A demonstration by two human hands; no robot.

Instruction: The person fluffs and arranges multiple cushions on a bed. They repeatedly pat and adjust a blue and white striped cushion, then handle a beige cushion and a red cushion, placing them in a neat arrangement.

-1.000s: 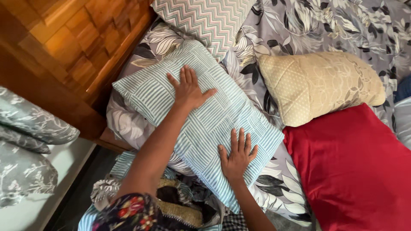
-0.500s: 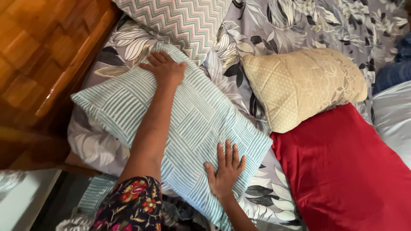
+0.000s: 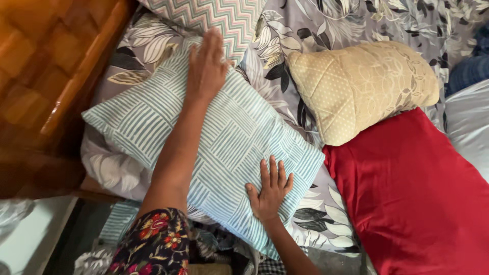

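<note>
**Striped pillow under both hands**

The teal striped pillow (image 3: 224, 137) lay on the leaf-print bedsheet (image 3: 316, 25), its near corner hidden. The left hand (image 3: 206, 66) pressed flat on its far edge; the right hand (image 3: 269, 191) lay spread near its near edge. Right sat a beige cushion (image 3: 361, 86) and red pillow (image 3: 417, 198), the latter cut off.

A beige quilted cushion (image 3: 364, 86) lies on the grey leaf-print bedsheet (image 3: 326, 25), its lower edge touching a red pillow (image 3: 417, 198). A zigzag-striped pillow (image 3: 214, 15) sits at the top beside the wooden headboard (image 3: 46, 66). A pale satin pillow (image 3: 471, 127) shows at the right edge, with blue fabric (image 3: 471, 69) above it.
</note>
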